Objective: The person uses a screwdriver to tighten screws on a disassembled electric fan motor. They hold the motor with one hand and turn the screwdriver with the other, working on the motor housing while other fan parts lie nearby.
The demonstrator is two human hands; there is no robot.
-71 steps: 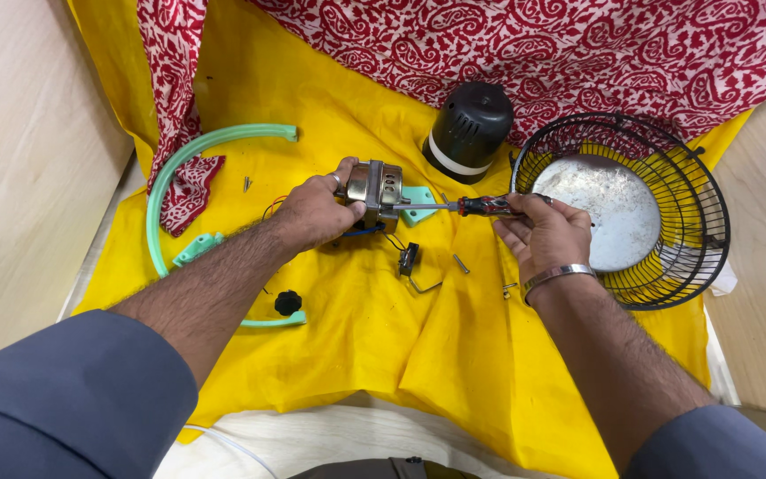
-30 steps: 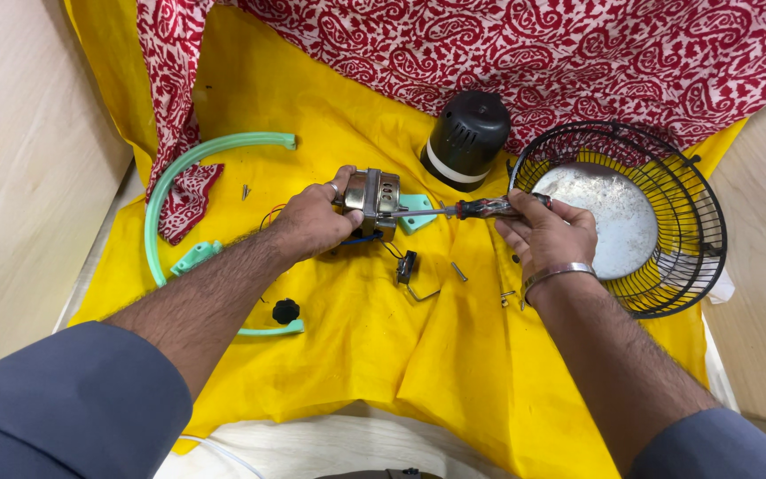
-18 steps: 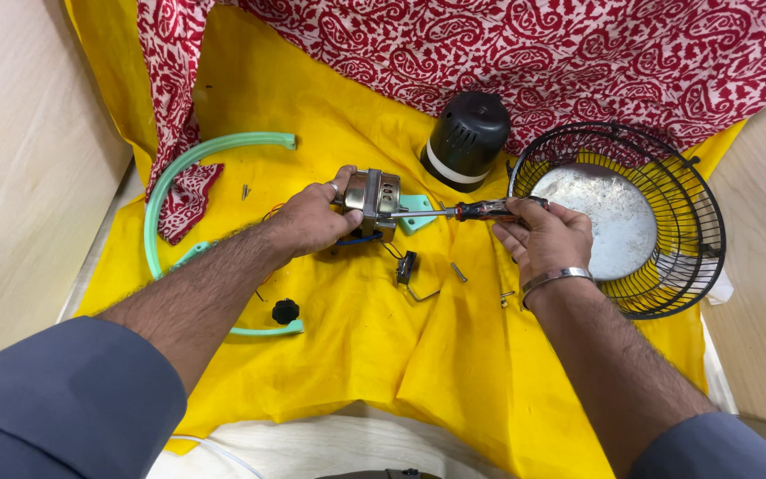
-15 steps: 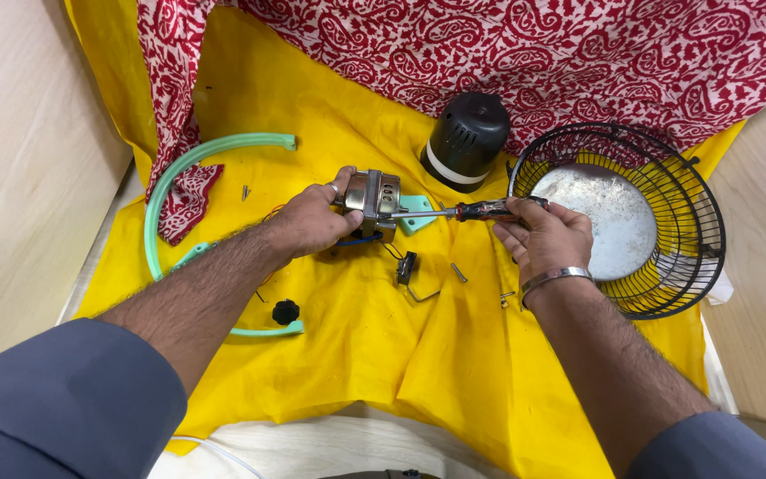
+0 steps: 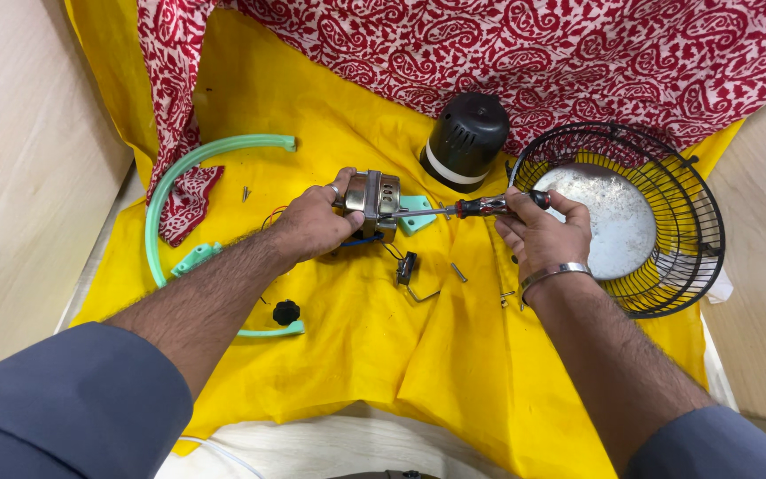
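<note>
The underside of the small metal motor point(image 5: 372, 202) is being hidden by the left hand point(image 5: 310, 227), which is being kept clamped around it from 9 o'clock, just left of the frame's centre; the wires beneath it are only partly being shown. The tip of the screwdriver point(image 5: 463, 209) is being pressed against the motor's right face, but the exact point of contact is too small to be made out. The screwdriver's handle is being gripped by the right hand point(image 5: 543, 235), fingers closed around it, so most of the handle is being covered. A metal bangle point(image 5: 551, 273) is being worn on that wrist.

A mint-green bracket point(image 5: 414, 213) is being partly hidden behind the motor and the screwdriver shaft. The green plastic ring point(image 5: 190, 204), at 9 o'clock of the motor, is being crossed by the left forearm, so its lower arc is being interrupted. A black knob point(image 5: 286, 311) is lying beside that arc.

At 3 o'clock, the black wire fan guard point(image 5: 667, 177) is lying like a basket, and a round silvery disc point(image 5: 613, 222) is being held inside it. A black motor cover point(image 5: 465, 140) is standing at 1 o'clock of the motor. Loose screws point(image 5: 458, 271) are lying on the yellow cloth point(image 5: 356, 355), whose upper part is being overlapped by a red patterned cloth point(image 5: 507, 53).
</note>
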